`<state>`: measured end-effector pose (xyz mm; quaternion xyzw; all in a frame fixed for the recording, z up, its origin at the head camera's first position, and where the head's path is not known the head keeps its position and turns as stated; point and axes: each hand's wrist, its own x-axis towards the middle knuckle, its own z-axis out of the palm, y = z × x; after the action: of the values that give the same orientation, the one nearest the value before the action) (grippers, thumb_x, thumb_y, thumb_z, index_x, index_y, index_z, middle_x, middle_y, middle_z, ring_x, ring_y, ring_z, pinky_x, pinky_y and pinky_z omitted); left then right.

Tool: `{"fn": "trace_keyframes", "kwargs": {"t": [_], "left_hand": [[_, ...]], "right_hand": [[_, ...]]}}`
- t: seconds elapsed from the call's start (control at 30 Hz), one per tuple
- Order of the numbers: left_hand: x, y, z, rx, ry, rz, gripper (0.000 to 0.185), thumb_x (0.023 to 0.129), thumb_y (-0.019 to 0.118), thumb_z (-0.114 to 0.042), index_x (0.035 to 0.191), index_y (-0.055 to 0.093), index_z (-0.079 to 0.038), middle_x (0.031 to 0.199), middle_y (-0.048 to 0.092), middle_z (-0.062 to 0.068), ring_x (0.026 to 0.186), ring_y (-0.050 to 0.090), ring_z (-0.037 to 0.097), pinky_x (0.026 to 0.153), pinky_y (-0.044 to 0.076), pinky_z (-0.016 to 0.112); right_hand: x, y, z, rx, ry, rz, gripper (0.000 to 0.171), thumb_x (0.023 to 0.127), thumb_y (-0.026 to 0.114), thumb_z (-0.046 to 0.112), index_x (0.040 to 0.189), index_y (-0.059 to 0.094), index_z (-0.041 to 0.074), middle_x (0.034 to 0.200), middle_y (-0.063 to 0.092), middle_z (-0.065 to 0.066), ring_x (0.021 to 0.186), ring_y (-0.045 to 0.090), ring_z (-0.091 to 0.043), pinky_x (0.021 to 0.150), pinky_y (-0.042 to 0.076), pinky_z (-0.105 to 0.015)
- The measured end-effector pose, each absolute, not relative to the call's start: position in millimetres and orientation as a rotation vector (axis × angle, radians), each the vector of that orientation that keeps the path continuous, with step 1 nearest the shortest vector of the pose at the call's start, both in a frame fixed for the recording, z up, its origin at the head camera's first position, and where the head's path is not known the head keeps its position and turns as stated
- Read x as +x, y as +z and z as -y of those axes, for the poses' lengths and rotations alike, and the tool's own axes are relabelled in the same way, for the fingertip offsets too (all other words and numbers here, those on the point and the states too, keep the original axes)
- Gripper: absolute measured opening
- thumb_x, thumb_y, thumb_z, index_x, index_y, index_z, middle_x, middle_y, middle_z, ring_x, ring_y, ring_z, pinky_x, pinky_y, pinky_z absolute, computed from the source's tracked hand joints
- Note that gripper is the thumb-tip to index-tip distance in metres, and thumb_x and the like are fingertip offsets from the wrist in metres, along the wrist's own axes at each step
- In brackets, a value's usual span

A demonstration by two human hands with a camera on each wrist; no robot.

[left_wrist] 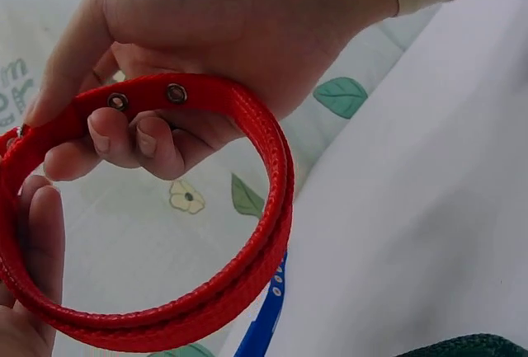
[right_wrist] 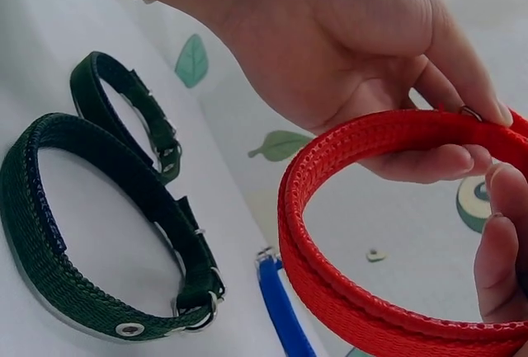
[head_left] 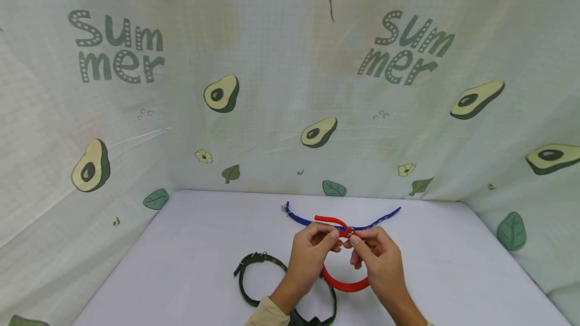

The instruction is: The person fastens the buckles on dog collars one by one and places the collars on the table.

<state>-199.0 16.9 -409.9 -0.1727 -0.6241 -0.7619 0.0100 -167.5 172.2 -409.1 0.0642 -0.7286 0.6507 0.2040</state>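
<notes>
Both hands hold a red pet collar point(head_left: 346, 286), bent into a loop above the table. My left hand point(head_left: 308, 250) pinches its strap between thumb and curled fingers, close to the metal fitting. Opposite it, my right hand point(head_left: 380, 260) pinches the collar at that same fitting, the two thumbs nearly meeting. The strap's free end sticks out to the left past the fitting in the head view. Metal-rimmed eyelets point(left_wrist: 176, 93) show along the strap in the left wrist view. In the right wrist view a metal ring point(right_wrist: 471, 113) sits by the right thumb; fingers partly hide the buckle.
Beyond the hands a blue collar point(head_left: 299, 219) lies stretched out on the white table point(head_left: 190, 245). Two dark green collars point(right_wrist: 107, 291) point(right_wrist: 103, 93), fastened into loops, lie by the left forearm. A printed cloth point(head_left: 267, 39) hangs around the table's back and sides.
</notes>
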Motion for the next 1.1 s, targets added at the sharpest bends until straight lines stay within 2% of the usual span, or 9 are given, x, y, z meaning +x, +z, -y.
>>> {"fn": "trace_keyframes", "kwargs": {"t": [0.33,0.67,0.8,1.1], "left_hand": [[-196.7,-416.0,-19.8,-0.627,-2.075,2.01,0.012,0.098,0.068,-0.017,0.105,0.076,-0.011,0.101,0.063,0.002,0.081,0.07,0.015,0.067,0.059,0.031],[-194.7,-417.6,-21.8,-0.711,-1.873,1.989,0.02,0.099,0.066,-0.018,0.115,0.073,-0.009,0.098,0.063,0.002,0.079,0.068,0.009,0.059,0.058,0.028],[-195.0,-419.0,-21.4,-0.731,-1.843,1.998,0.022,0.099,0.065,-0.019,0.117,0.073,-0.01,0.098,0.062,0.0,0.078,0.067,0.007,0.058,0.058,0.027],[-194.3,-418.0,-21.4,-0.754,-1.831,1.988,0.022,0.1,0.063,-0.012,0.12,0.073,-0.009,0.099,0.061,0.003,0.075,0.066,0.012,0.057,0.057,0.026]], "right_hand": [[-167.5,-410.1,-173.5,0.152,1.759,2.052,0.011,0.097,0.068,0.012,0.107,0.066,0.007,0.089,0.071,-0.009,0.059,0.06,-0.025,0.056,0.056,-0.033],[-169.5,-411.2,-171.2,0.148,1.793,2.045,0.014,0.099,0.065,0.012,0.109,0.062,0.003,0.089,0.071,-0.012,0.057,0.06,-0.026,0.053,0.055,-0.032],[-170.7,-410.7,-170.8,0.113,1.808,2.074,0.017,0.1,0.064,0.016,0.11,0.06,0.004,0.089,0.071,-0.011,0.058,0.061,-0.026,0.053,0.055,-0.032],[-170.9,-409.1,-170.2,0.093,1.817,2.101,0.016,0.101,0.062,0.018,0.11,0.059,0.005,0.091,0.072,-0.011,0.059,0.061,-0.026,0.054,0.055,-0.032]]}}
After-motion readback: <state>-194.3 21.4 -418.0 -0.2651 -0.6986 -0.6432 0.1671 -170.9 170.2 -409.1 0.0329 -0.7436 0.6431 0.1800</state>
